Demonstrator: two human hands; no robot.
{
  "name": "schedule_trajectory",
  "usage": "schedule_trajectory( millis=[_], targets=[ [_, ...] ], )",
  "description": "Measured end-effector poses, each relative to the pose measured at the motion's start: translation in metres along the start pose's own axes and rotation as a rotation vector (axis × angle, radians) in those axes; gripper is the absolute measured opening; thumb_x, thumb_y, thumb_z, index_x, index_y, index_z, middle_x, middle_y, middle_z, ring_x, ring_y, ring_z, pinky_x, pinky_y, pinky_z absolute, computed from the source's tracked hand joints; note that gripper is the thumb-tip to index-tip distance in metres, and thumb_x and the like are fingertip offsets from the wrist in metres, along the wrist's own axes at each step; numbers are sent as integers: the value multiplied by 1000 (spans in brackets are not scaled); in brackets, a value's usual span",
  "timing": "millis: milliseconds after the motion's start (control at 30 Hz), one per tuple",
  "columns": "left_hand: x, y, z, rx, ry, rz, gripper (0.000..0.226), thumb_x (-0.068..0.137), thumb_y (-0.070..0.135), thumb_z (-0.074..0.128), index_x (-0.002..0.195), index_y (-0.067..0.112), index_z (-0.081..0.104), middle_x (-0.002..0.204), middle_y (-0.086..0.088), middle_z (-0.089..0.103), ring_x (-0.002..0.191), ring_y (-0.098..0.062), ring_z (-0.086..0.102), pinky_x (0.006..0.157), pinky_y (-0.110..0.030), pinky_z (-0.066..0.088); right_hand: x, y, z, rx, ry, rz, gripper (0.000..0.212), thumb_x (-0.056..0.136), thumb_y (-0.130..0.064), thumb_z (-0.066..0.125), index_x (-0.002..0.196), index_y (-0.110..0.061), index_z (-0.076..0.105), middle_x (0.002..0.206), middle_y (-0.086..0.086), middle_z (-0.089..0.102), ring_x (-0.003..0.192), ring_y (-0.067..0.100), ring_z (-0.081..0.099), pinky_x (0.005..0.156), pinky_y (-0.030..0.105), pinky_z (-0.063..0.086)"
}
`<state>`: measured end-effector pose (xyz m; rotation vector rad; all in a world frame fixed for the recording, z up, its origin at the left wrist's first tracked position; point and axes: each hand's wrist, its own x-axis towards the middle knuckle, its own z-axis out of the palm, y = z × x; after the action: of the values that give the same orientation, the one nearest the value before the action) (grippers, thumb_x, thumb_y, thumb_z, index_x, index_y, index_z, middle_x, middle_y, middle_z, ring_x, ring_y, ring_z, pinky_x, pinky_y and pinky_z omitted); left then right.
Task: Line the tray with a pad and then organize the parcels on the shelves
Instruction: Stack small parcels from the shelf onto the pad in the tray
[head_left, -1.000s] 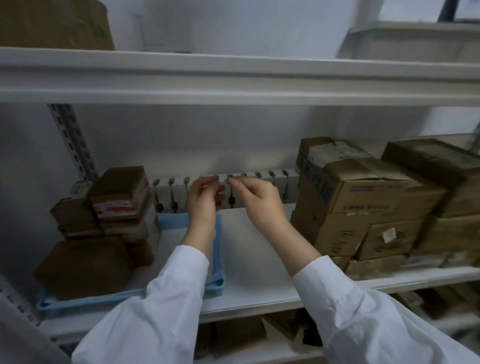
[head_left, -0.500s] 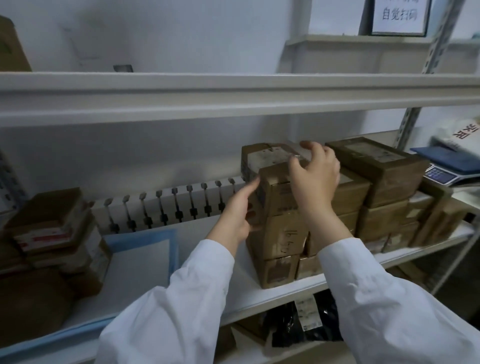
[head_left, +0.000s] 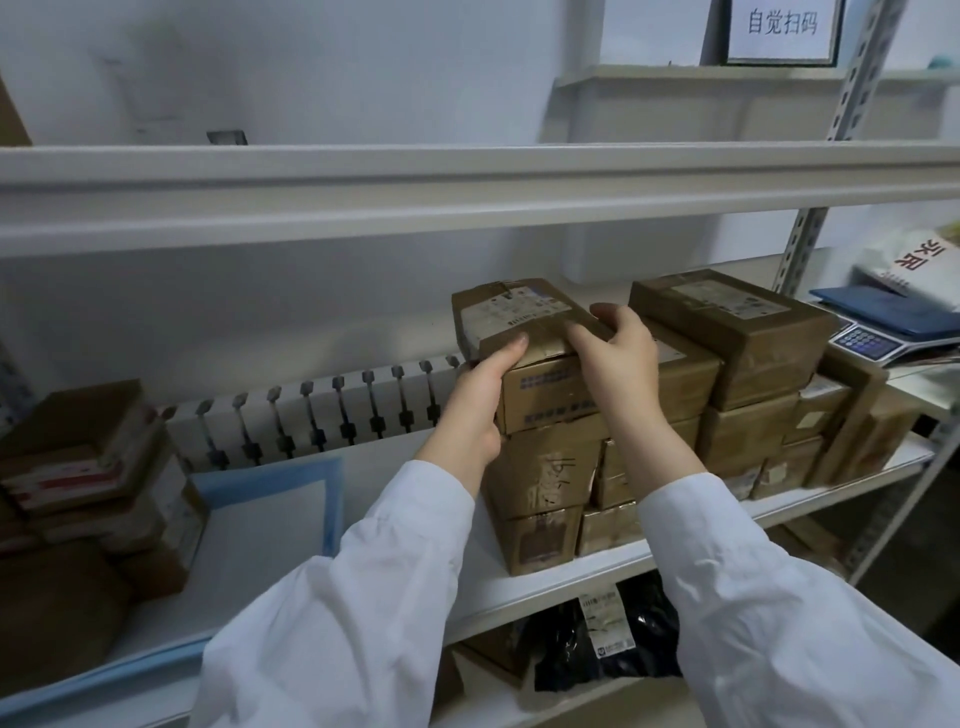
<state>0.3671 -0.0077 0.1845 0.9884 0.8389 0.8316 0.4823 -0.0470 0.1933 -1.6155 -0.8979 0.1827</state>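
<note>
A flat brown parcel with a white label lies on top of a stack of cardboard parcels on the middle shelf. My left hand grips its near left corner, thumb on top. My right hand holds its right end from above. To the left, a blue tray lined with a white, blue-edged pad carries several brown parcels at its left end.
More stacked cardboard boxes fill the shelf to the right. A white strip with black clips runs along the back wall. A scale and a blue folder sit at far right. A black bag lies on the shelf below.
The view and both hands swung right from the clip strip to the parcel stack. My hands have closed on the top parcel.
</note>
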Motion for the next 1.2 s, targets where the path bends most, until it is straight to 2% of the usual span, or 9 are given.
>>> schedule_trajectory(
  millis=[33, 100, 200, 367, 500, 667, 833, 967, 1200],
  targets=[
    [2, -1, -2, -24, 17, 25, 50, 79, 40, 70, 121, 16, 57, 104, -9, 71, 96, -27, 67, 87, -43, 53, -1, -1, 1, 13, -2, -19, 45, 86, -34, 58, 128, -18, 51, 128, 3, 55, 115, 19, 53, 95, 43, 49],
    [6, -2, -7, -84, 41, 80, 48, 80, 34, 69, 123, 15, 57, 105, -10, 71, 93, -26, 68, 75, -37, 57, -3, -2, 1, 63, -14, -47, 44, 87, -35, 59, 127, -19, 52, 125, 0, 56, 115, 16, 53, 96, 38, 48],
    [8, 2, -23, -184, 60, 131, 31, 86, 26, 63, 114, 14, 59, 96, -8, 71, 81, -23, 68, 64, -31, 56, -6, -4, 0, 214, -34, -21, 38, 94, -33, 52, 128, -17, 51, 118, -2, 56, 109, 12, 53, 90, 29, 45],
    [7, 2, -48, -360, 76, 131, 11, 90, 25, 56, 98, 18, 60, 90, -7, 68, 84, -26, 65, 86, -42, 51, -4, 13, 7, 166, 23, 163, 40, 94, -36, 46, 130, -17, 50, 125, 3, 55, 117, 22, 51, 101, 44, 44],
    [9, -5, -65, -458, 90, 131, 27, 91, 32, 52, 115, 20, 58, 103, -10, 68, 96, -31, 64, 91, -47, 50, -9, 27, 15, 35, 61, 275, 52, 89, -34, 54, 135, -15, 40, 139, 11, 40, 129, 31, 38, 106, 49, 36],
    [10, -14, -76, -514, 97, 92, 33, 92, 36, 51, 119, 20, 58, 106, -12, 68, 99, -32, 63, 90, -46, 50, -17, 35, 23, -77, 152, 384, 62, 84, -37, 61, 136, -17, 32, 141, 12, 31, 132, 32, 29, 108, 46, 26],
    [9, -21, -80, -563, 71, 45, 32, 92, 40, 48, 114, 20, 60, 107, -13, 67, 101, -33, 62, 86, -44, 51, -18, 42, 27, 120, 195, 610, 66, 84, -33, 64, 137, -16, 28, 145, 13, 24, 133, 31, 27, 110, 46, 28],
    [9, -24, -79, -578, 54, 11, 30, 92, 42, 46, 107, 20, 61, 106, -13, 66, 102, -33, 61, 80, -41, 51, -18, 47, 28, 226, 170, 781, 76, 80, -43, 67, 139, -16, 27, 146, 15, 25, 131, 35, 32, 108, 46, 35],
    [9, -25, -80, -578, 31, 27, 32, 92, 41, 49, 114, 21, 59, 110, -14, 65, 105, -34, 60, 86, -43, 50, -19, 48, 28, 337, 110, 789, 82, 73, -43, 74, 138, -15, 33, 141, 13, 39, 125, 38, 42, 104, 52, 39]
  ],
)
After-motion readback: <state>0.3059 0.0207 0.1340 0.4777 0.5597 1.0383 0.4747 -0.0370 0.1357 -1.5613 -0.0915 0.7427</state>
